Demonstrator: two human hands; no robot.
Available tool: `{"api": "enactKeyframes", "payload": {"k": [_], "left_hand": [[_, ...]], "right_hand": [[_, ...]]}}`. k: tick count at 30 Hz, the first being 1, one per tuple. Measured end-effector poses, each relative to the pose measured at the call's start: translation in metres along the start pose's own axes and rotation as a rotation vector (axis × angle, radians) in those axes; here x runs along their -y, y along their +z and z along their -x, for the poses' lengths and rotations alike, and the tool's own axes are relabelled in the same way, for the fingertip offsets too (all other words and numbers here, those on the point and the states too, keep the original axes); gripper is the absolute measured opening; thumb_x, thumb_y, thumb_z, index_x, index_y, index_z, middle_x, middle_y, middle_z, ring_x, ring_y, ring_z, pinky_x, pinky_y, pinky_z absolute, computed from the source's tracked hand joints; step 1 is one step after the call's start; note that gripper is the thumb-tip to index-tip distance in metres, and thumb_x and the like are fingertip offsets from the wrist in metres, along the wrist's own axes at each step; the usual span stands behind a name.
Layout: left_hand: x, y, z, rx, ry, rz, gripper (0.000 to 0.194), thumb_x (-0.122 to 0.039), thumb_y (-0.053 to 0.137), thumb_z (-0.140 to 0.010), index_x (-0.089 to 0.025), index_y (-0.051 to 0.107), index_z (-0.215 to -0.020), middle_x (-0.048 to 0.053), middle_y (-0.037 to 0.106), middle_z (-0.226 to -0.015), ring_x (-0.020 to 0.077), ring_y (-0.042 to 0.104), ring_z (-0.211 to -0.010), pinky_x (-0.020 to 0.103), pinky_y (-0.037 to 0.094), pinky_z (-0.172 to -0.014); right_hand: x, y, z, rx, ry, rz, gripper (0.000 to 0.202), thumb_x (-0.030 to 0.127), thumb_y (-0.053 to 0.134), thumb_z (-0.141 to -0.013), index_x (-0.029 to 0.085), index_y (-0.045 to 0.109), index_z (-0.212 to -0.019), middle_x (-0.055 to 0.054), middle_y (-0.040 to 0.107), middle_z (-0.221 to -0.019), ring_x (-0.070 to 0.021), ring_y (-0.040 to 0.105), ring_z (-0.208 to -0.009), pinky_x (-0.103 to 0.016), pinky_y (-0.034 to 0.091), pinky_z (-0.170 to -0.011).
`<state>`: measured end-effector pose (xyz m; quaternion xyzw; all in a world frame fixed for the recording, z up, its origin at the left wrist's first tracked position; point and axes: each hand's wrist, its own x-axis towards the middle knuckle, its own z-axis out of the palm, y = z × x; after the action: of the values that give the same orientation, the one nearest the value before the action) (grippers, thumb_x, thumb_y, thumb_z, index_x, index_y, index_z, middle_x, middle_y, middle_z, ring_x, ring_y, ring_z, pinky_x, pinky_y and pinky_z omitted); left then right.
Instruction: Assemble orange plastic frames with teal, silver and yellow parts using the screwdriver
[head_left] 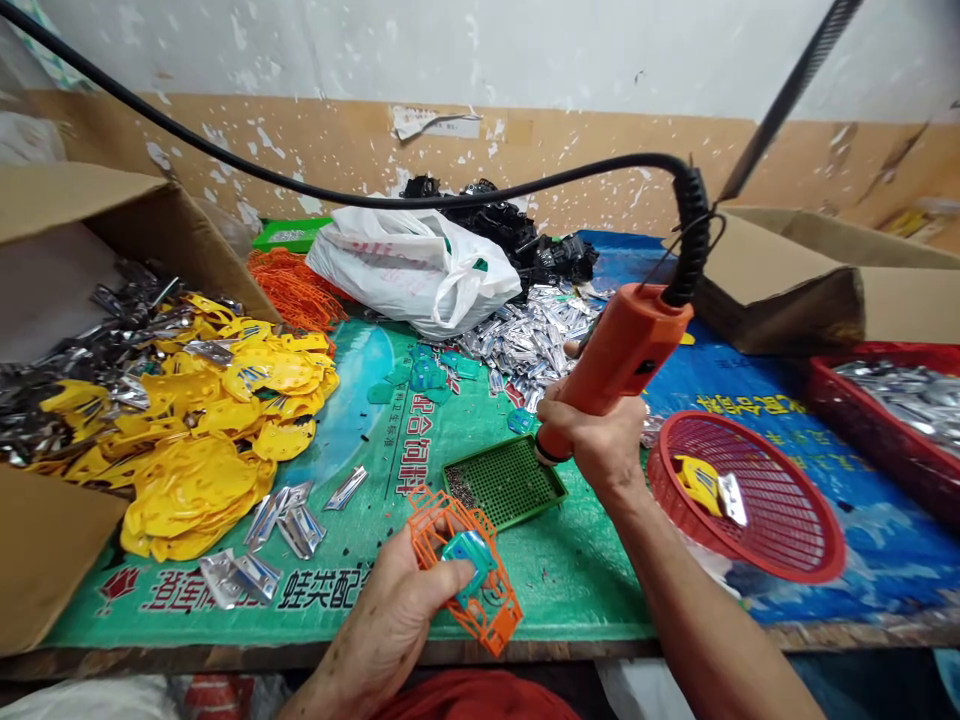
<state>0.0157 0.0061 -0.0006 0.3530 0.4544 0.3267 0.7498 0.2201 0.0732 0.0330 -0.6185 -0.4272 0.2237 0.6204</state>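
My left hand (405,590) grips an orange plastic frame (499,625) near the table's front edge, its thumb on a teal piece (466,556) lying over the frame. My right hand (604,440) is wrapped round an orange electric screwdriver (619,350), whose cable (694,240) rises from the top end. The screwdriver's lower tip meets the right back corner of a green perforated tray (517,485). Small screws (459,488) are heaped at the tray's left side. The tray lies just beyond the orange frame.
Yellow parts (199,440) spill from a cardboard box (82,215) at left. Silver pieces (532,330), a white bag (420,265) and black parts (499,222) lie behind. At right stand a red basket (829,545), a red crate (885,450) and another box (780,300).
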Motion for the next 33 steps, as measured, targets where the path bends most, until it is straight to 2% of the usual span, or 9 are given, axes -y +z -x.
{"api": "enactKeyframes", "payload": {"k": [3,8,16,22,25,30,33], "left_hand": [[0.001,-0.001,-0.001,-0.002,-0.013,-0.01,0.03,-0.025,0.07,-0.067,-0.015,0.064,-0.094,0.005,0.064,-0.087,0.0202,0.059,-0.078,0.035,0.054,-0.068],[0.004,-0.002,-0.001,-0.014,-0.031,0.004,0.035,-0.025,0.071,-0.066,-0.014,0.063,-0.097,0.006,0.066,-0.09,0.0211,0.061,-0.078,0.036,0.055,-0.069],[0.005,-0.004,-0.001,-0.014,0.007,0.026,0.03,-0.026,0.073,-0.067,-0.015,0.064,-0.093,0.004,0.066,-0.084,0.0172,0.06,-0.074,0.03,0.053,-0.066],[0.006,-0.003,-0.001,-0.021,0.006,0.064,0.037,-0.028,0.074,-0.068,-0.016,0.062,-0.1,0.006,0.066,-0.095,0.0209,0.061,-0.084,0.035,0.054,-0.074],[0.007,-0.003,-0.002,-0.036,0.001,0.09,0.04,-0.029,0.075,-0.067,-0.018,0.06,-0.103,0.007,0.065,-0.101,0.0229,0.061,-0.089,0.035,0.054,-0.072],[0.006,-0.002,-0.002,-0.044,0.003,0.116,0.033,-0.027,0.075,-0.067,-0.017,0.062,-0.095,0.003,0.066,-0.087,0.0178,0.061,-0.078,0.031,0.052,-0.072],[0.004,0.0,-0.002,-0.074,0.019,0.129,0.027,-0.024,0.075,-0.065,-0.017,0.064,-0.089,0.001,0.065,-0.08,0.0152,0.058,-0.072,0.026,0.05,-0.066]], "right_hand": [[0.0,0.0,0.0,-0.003,0.001,-0.008,0.013,0.023,0.074,-0.052,0.019,0.062,-0.055,0.002,0.061,-0.058,-0.0147,0.056,-0.053,-0.032,0.048,-0.054],[-0.001,0.0,0.0,0.006,-0.009,-0.021,0.012,0.022,0.073,-0.053,0.019,0.061,-0.053,0.002,0.061,-0.057,-0.0141,0.055,-0.052,-0.031,0.048,-0.052],[-0.004,0.0,0.004,0.006,-0.026,-0.025,0.013,0.022,0.074,-0.054,0.019,0.062,-0.054,0.003,0.06,-0.055,-0.0141,0.056,-0.052,-0.031,0.048,-0.054],[-0.005,-0.001,0.005,0.03,-0.032,-0.057,0.014,0.022,0.074,-0.056,0.019,0.061,-0.052,0.002,0.06,-0.055,-0.014,0.056,-0.052,-0.031,0.049,-0.053],[-0.003,-0.001,0.006,0.021,-0.031,-0.066,0.013,0.021,0.074,-0.055,0.019,0.061,-0.052,0.002,0.06,-0.055,-0.0144,0.056,-0.052,-0.031,0.049,-0.054],[0.002,-0.005,0.002,-0.024,-0.036,-0.092,0.015,0.019,0.076,-0.053,0.018,0.063,-0.059,0.003,0.062,-0.058,-0.0142,0.056,-0.053,-0.031,0.05,-0.054],[0.013,-0.01,0.002,-0.014,-0.055,-0.189,0.014,0.02,0.077,-0.056,0.018,0.065,-0.063,0.001,0.064,-0.063,-0.0148,0.057,-0.053,-0.033,0.05,-0.055]]}}
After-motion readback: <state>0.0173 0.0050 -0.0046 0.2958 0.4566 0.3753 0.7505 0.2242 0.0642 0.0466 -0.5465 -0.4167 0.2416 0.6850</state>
